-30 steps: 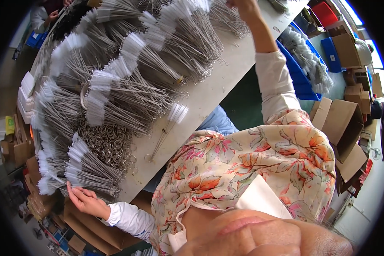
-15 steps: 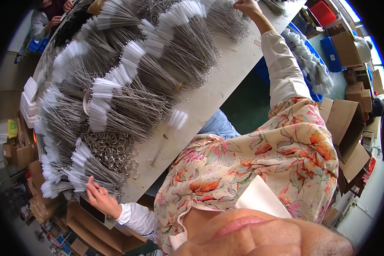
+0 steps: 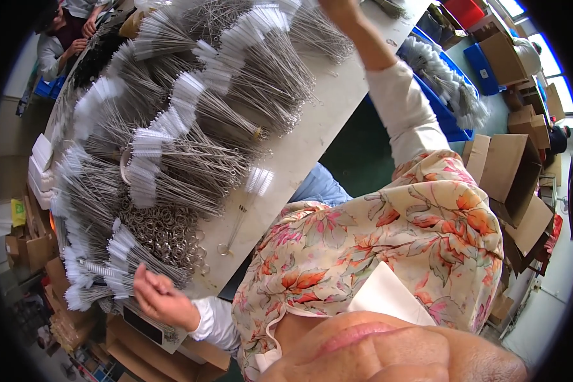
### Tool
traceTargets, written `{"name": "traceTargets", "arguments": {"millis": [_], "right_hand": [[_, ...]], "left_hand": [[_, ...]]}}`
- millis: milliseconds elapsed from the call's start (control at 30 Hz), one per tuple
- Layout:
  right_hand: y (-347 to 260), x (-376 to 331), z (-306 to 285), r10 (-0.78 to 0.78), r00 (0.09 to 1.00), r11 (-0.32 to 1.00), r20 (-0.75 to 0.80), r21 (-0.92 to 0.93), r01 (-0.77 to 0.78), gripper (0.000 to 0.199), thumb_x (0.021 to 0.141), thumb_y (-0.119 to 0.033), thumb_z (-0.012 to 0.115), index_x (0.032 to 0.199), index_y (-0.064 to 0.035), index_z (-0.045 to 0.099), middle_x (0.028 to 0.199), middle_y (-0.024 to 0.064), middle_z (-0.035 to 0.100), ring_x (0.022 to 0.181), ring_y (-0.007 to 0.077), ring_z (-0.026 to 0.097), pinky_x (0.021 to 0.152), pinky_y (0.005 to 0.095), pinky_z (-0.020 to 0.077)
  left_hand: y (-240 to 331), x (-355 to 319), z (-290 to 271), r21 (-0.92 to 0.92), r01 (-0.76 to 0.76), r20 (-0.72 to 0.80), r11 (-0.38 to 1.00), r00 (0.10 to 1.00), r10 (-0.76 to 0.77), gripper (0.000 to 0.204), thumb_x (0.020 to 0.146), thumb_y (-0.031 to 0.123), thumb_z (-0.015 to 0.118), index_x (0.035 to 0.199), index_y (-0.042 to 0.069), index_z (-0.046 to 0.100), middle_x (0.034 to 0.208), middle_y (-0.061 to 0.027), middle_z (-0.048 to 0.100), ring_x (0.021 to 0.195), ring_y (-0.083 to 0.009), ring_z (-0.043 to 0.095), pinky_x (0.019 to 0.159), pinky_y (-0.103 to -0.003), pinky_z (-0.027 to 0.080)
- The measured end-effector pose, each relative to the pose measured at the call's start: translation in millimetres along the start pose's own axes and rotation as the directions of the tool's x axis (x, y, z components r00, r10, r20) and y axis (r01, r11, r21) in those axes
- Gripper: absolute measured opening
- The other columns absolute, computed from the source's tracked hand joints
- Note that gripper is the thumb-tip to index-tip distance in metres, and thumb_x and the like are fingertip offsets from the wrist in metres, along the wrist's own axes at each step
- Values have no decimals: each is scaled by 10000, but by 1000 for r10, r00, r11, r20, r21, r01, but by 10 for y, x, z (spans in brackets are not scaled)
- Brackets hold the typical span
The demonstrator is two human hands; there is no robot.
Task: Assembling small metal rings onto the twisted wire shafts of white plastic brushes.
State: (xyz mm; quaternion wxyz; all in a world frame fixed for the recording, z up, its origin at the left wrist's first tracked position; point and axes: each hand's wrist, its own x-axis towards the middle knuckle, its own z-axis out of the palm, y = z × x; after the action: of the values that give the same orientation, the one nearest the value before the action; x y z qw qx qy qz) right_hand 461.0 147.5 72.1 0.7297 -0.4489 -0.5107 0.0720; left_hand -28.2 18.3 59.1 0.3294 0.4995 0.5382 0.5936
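My left hand is at the lower left, beside a bundle of thin wire cleaning brushes with white bristle heads and looped wire ends. Its fingers are loosely bent and apart, and I see nothing held in them. A single brush head lies across the bundle just left of the fingertips. My right hand reaches to the top edge, close to the far brushes; its fingers are cut off there. Between the hands, more brush bundles cover the table, with a heap of metal rings at their near end.
A few loose brushes and a ring with wires lie on the table near its edge. A blue crate of brushes and open cardboard boxes stand right. Another person's hands work at the far left.
My right hand has moved up and left, so its fingers leave the view. My left hand has drawn slightly right, away from the brush heads. The whole view has shifted a little.
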Motion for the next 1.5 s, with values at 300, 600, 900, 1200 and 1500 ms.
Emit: {"name": "traceTargets", "arguments": {"millis": [300,600,900,1200,1500], "right_hand": [[-1506,-1905,1762,-95,677,888,730,369,-274,273,866,-159,577,1115,-53,542,1151,126,515,1110,249,466,957,390,354],[-1242,-2200,1823,373,413,135,831,392,-910,326,895,-339,546,999,-44,635,920,54,619,852,150,578,830,278,456],[-1324,-1824,1597,265,259,809,929,-68,-583,181,895,-147,548,969,-2,628,766,16,621,637,68,519,590,210,430],[-1539,-2036,1577,175,214,794,961,-9,-608,169,889,-156,559,920,-3,625,692,20,601,620,84,544,572,234,445],[-1219,-2052,858,355,-26,879,935,-343,-332,154,831,-159,601,850,-11,638,747,77,627,663,187,608,585,298,470]], "left_hand": [[-311,13,905,-283,-149,176,947,963,205,242,893,-4,473,1131,-45,470,925,-66,535,730,-174,550,703,-278,471],[19,-42,575,296,-752,495,590,648,579,106,869,27,559,947,-38,531,1005,-173,499,842,-253,587,729,-311,522],[-36,174,195,-12,-580,295,815,776,557,911,693,361,770,1360,-5,269,1387,-167,231,1170,-292,416,918,-387,407],[-81,-57,111,-15,-350,525,937,794,306,242,735,170,724,898,22,624,909,-64,623,836,-191,602,741,-318,488],[-342,-391,65,224,-400,483,889,838,255,273,784,250,689,967,55,632,731,-57,623,631,-172,590,556,-276,482]]}}
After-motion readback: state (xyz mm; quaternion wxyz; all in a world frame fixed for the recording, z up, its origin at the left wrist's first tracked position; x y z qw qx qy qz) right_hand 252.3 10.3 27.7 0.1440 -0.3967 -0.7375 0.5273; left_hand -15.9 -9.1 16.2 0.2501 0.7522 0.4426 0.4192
